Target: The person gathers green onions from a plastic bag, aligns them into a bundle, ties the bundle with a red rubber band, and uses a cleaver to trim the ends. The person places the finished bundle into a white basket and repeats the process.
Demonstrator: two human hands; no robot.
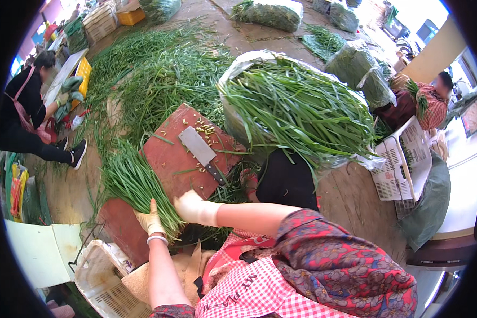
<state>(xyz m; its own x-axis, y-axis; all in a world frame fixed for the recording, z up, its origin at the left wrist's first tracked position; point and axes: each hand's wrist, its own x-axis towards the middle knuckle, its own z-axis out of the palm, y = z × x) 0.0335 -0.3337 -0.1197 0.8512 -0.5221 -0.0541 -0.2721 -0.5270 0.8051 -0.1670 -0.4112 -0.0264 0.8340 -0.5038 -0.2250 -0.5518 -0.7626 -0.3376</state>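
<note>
My left hand (151,221), in a pale glove, is wrapped around the lower stems of a large bundle of garlic chives (137,179). The leafy end of the bundle points up and left; its stem ends lie towards me. My right hand (190,206), also gloved, is against or just beside the right side of the stems. Its fingers are blurred and partly hidden. Beyond it lies a red-brown board (171,155). A cleaver (198,146) with a black handle rests flat there, among scattered cut stem ends (204,129).
A big plastic bag (238,123) full of chives stands right of the board. Loose greens (163,71) cover the floor beyond. White plastic crates stand at lower left (103,274) and right (401,167). One person (28,103) stoops at left; another (429,99) sits at right.
</note>
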